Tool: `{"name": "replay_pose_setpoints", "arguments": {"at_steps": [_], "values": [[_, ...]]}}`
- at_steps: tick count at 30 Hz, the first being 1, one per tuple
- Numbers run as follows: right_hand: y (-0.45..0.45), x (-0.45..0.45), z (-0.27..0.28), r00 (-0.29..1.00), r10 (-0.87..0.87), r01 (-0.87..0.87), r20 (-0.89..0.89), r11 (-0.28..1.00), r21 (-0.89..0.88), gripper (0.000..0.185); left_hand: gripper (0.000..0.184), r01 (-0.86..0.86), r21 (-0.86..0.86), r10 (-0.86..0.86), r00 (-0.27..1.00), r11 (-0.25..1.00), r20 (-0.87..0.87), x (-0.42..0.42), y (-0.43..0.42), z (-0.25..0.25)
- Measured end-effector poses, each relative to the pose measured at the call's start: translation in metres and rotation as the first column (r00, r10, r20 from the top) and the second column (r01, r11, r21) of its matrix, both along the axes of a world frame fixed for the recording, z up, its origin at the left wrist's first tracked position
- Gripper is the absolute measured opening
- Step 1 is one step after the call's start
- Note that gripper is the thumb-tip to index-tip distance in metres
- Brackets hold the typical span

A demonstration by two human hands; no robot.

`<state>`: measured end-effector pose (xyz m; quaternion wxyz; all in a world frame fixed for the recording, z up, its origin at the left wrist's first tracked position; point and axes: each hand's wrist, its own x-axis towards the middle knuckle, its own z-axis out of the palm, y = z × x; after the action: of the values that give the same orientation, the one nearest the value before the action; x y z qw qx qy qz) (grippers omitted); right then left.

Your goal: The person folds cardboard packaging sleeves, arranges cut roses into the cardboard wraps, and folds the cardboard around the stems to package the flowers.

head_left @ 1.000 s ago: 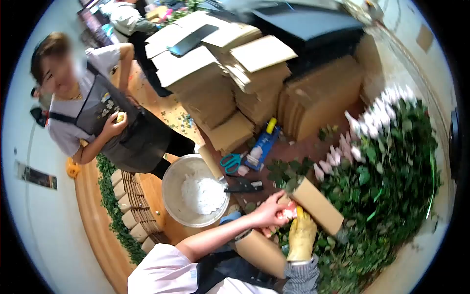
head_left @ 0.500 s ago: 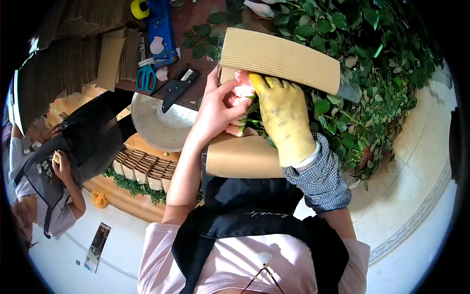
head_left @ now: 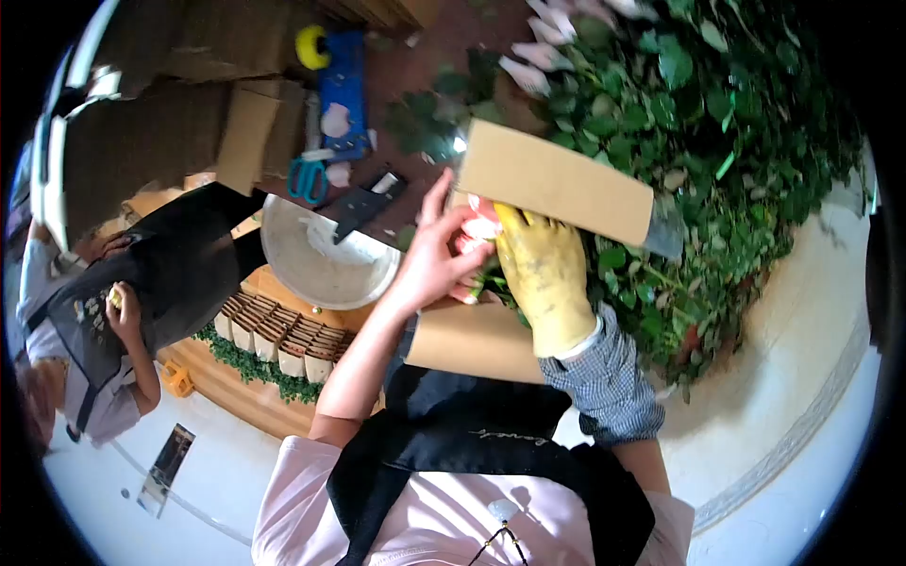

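Pink roses (head_left: 481, 224) with green leaves lie bunched between an upper sheet of brown corrugated cardboard (head_left: 557, 179) and a lower brown cardboard sheet (head_left: 477, 341). From the left, my bare left hand (head_left: 432, 262) curls its fingers and thumb around the blooms. My right hand (head_left: 545, 278), in a stained yellow glove, closes on the roses from the other side. Its fingertips reach the edge of the upper cardboard and are partly hidden there. Clear plastic shows at that cardboard's right end.
Leafy stems (head_left: 698, 189) are heaped on the right, with pale pink flowers (head_left: 533, 61) behind. Left are a white basin (head_left: 321, 269), black cutter (head_left: 368, 203), teal scissors (head_left: 308, 179), blue tool (head_left: 342, 94) and cardboard stacks (head_left: 160, 141). Another person (head_left: 113, 302) works far left.
The view has shifted, so the hands and cardboard sit lower in the picture and more pale flowers show at the top. Both hands stay at the roses.
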<state>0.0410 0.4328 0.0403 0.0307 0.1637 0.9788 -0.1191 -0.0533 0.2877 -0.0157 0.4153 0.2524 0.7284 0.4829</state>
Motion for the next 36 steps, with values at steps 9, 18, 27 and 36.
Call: {"name": "replay_pose_setpoints", "arguments": {"at_steps": [9,18,27,36], "values": [[0.000,0.003,0.005,0.995,-0.025,0.003,-0.095,0.974,-0.225,0.049,0.051,0.085,0.011,-0.080,0.968,0.996,-0.237,-0.003,0.003,-0.032],[-0.044,0.156,0.075,0.984,0.094,0.157,0.152,-0.045,-0.987,0.036,0.063,0.115,-0.022,-0.117,0.961,0.993,-0.250,-0.013,0.013,-0.043],[-0.060,0.185,0.073,0.954,-0.288,0.048,0.084,-0.131,-0.990,0.061,0.057,0.105,-0.012,-0.105,0.972,0.994,-0.211,-0.011,0.011,-0.049],[0.000,0.029,0.046,0.989,0.146,-0.146,-0.018,0.964,-0.221,0.075,0.037,0.079,0.185,-0.150,0.900,0.980,0.409,-0.058,-0.016,-0.008]]}}
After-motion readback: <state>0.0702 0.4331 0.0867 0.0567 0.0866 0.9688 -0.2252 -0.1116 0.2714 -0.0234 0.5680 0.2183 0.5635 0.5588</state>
